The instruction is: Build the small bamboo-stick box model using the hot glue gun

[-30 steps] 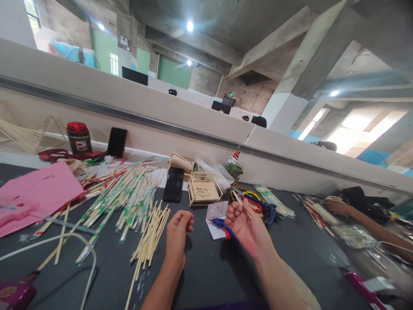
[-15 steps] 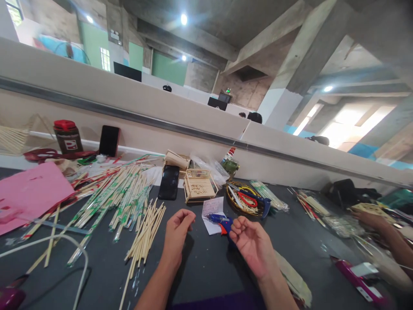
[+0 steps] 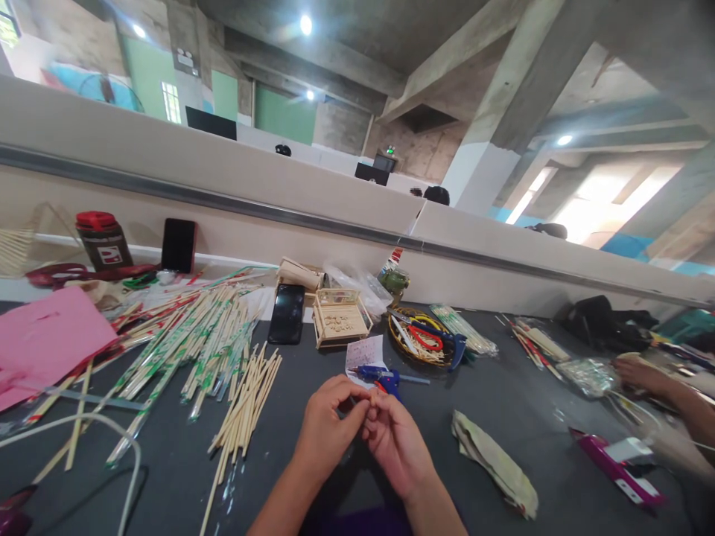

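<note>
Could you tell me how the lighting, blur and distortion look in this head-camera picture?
Head view: ceiling lamp flares and the right-hand opening is blown out; wide-angle lens bends the partition wall; left hand and right hand are sharp; a co-worker's hand is blurred.

Both forearms were bare, without sleeves, watch or rings; the left hand (image 3: 327,435) and right hand (image 3: 394,439) wore no gloves.

A black phone (image 3: 287,313) lies flat on the dark bench (image 3: 357,461). Left of it sprawl wrapped chopsticks (image 3: 184,335); bare sticks (image 3: 246,402) lie in front. Just right stands a small wooden model (image 3: 339,318). Farther left: pink paper (image 3: 45,342), red-lidded jar (image 3: 103,240). Far right: a co-worker's hand (image 3: 637,370).
</note>
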{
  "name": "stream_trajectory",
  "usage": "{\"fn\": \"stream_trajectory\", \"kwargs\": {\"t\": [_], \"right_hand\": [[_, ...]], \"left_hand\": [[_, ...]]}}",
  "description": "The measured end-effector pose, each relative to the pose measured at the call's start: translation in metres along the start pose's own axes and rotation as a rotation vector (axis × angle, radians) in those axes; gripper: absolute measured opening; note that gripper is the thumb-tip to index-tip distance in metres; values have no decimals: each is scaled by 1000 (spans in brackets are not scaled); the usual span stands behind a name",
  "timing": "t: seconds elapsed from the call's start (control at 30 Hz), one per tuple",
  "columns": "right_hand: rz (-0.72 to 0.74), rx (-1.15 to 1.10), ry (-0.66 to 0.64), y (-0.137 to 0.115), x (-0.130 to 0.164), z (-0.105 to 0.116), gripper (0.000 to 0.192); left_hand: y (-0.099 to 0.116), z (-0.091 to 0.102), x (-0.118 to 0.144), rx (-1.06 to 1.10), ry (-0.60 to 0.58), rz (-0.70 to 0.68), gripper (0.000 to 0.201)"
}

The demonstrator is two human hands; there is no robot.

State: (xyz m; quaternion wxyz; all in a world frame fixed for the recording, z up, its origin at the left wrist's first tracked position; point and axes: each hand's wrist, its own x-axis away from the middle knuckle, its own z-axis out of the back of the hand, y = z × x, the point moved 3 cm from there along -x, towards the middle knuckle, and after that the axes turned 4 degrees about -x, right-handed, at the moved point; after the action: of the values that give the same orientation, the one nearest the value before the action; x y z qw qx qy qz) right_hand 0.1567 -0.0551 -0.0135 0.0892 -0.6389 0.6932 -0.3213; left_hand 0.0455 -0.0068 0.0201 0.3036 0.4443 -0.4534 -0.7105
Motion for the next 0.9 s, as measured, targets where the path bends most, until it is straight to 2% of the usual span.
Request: {"fn": "stream_trajectory", "kwargs": {"t": [0.6,0.77,0.9], "right_hand": [[263,199,-16,0,-3,-7,20],[201,89,-114,3,-4,-7,15],[197,91,-130,4,-3,-6,13]], "left_hand": [[-4,-4,-2,57,5,91,8],[-4,-4,-2,93,-12,154,5],[-2,-3,-2,74,-12,129,7]]}}
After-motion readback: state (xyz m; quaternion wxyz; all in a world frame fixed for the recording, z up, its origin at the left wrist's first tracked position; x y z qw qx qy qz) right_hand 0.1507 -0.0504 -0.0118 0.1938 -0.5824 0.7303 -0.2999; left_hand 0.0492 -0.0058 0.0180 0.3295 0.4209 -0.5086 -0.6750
